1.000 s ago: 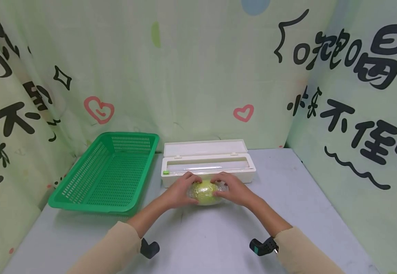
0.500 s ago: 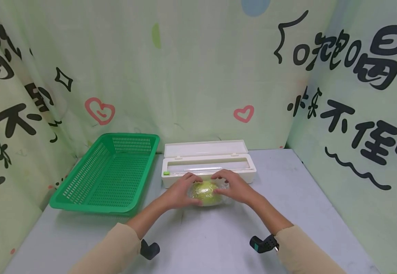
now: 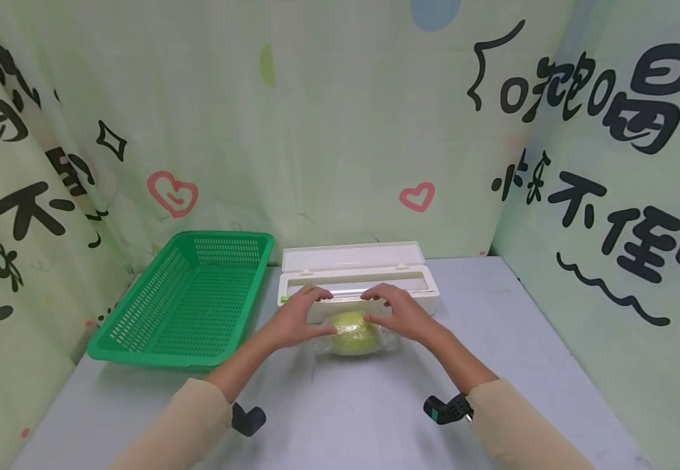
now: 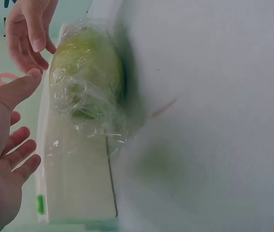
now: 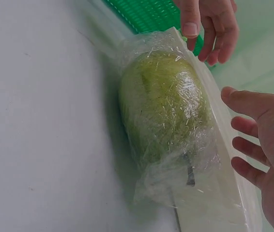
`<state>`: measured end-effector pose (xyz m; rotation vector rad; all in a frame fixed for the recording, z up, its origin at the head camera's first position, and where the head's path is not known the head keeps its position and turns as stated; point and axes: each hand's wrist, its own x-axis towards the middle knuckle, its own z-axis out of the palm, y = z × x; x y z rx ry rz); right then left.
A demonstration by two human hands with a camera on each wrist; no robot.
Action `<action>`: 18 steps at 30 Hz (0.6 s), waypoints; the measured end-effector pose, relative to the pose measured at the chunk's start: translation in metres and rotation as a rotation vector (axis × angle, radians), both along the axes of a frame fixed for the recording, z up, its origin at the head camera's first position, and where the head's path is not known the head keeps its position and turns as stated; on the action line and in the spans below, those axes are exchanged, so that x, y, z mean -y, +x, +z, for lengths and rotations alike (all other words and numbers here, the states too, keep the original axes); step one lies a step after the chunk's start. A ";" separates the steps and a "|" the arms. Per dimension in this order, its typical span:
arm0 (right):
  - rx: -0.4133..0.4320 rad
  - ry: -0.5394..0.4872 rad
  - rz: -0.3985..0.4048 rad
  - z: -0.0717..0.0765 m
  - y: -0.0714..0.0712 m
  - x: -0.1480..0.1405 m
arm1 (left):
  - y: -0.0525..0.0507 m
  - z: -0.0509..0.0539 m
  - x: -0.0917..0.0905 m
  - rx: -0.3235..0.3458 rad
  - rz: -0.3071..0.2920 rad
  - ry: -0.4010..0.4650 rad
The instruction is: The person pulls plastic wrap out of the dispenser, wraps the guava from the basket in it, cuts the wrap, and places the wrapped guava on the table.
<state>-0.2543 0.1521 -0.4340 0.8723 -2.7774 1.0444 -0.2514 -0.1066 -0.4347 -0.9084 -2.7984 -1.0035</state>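
Note:
A yellow-green fruit (image 3: pixel 354 334) wrapped in clear cling film sits on the table, close in front of a white cling film dispenser (image 3: pixel 375 307). Loose film sticks out at both ends of the fruit, plain in the right wrist view, where a dark stem-like bit (image 5: pixel 190 175) shows through. To its left my left hand (image 3: pixel 296 318) is spread, thumb towards the fruit and nothing in its grasp. My right hand (image 3: pixel 406 314) hovers at the fruit's upper right, fingers loosely bent. Both wrist views show a gap between the fingers and the fruit (image 4: pixel 89 72).
A green plastic basket (image 3: pixel 96 346) stands at the table's left. The dispenser's lid (image 3: pixel 352 256) is raised at the back, with a green slider (image 4: pixel 40 204) at its left end. Printed curtains (image 3: pixel 328 130) hang behind and at both sides of the table (image 3: pixel 363 418).
Both hands held the wrapped fruit between them. They have now let go; the left hand has drawn back left and spread, the right has lifted slightly. The fruit stays about where it was.

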 end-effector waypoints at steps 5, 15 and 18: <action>-0.007 -0.002 -0.011 0.000 -0.004 0.002 | -0.004 0.001 0.008 -0.039 0.034 0.011; 0.004 0.008 -0.056 -0.003 -0.009 0.007 | -0.013 -0.001 0.022 -0.054 0.132 0.057; 0.003 0.001 -0.062 -0.004 -0.011 0.008 | -0.014 -0.001 0.024 -0.054 0.155 0.066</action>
